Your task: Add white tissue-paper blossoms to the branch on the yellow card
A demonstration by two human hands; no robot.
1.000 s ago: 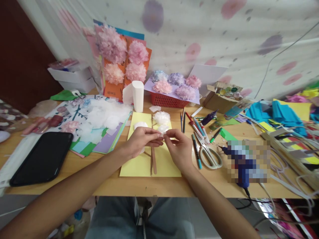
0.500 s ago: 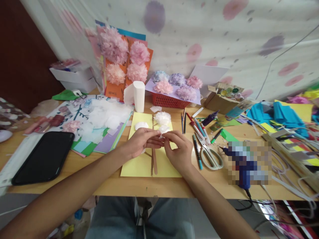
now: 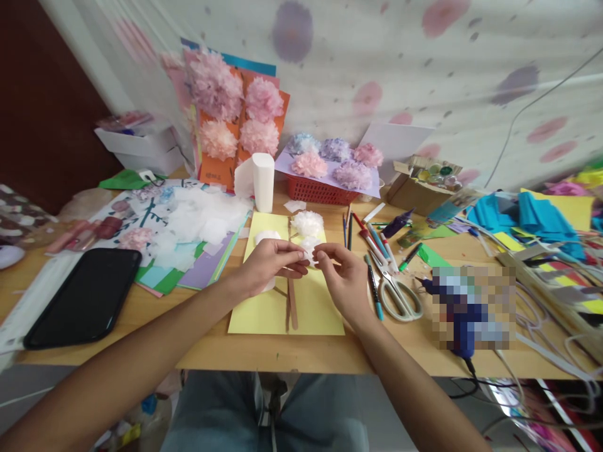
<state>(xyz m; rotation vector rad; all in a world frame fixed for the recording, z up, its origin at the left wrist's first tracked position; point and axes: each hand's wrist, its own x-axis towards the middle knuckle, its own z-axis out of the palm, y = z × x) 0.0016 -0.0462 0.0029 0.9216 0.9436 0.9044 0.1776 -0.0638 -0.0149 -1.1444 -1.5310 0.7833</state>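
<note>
Both hands are over a yellow sheet of card [image 3: 264,311] with brown stick shapes [image 3: 293,304] on it. A small white tissue paper flower [image 3: 311,245] is between my fingertips. My left hand [image 3: 271,267] pinches its left side between thumb and forefinger, the other fingers loosely curled. From the right, my right hand [image 3: 346,279] pinches its edge with thumb and forefinger. Just beyond lies a fuller white paper pompom [image 3: 308,223] on the card. Another white tissue piece [image 3: 267,236] shows behind my left hand, partly covered by it.
Scissors [image 3: 399,298], markers [image 3: 374,289] and a blue glue gun [image 3: 464,314] lie to the right. A black phone [image 3: 82,298] and white tissue sheets [image 3: 202,216] are on the left. Behind stand a white roll [image 3: 263,182] and a red basket [image 3: 320,190] under paper flowers.
My fingertips have moved slightly apart, the right hand shifting a little to the right. More of the white tissue shows between them. The other things have stayed in place.
</note>
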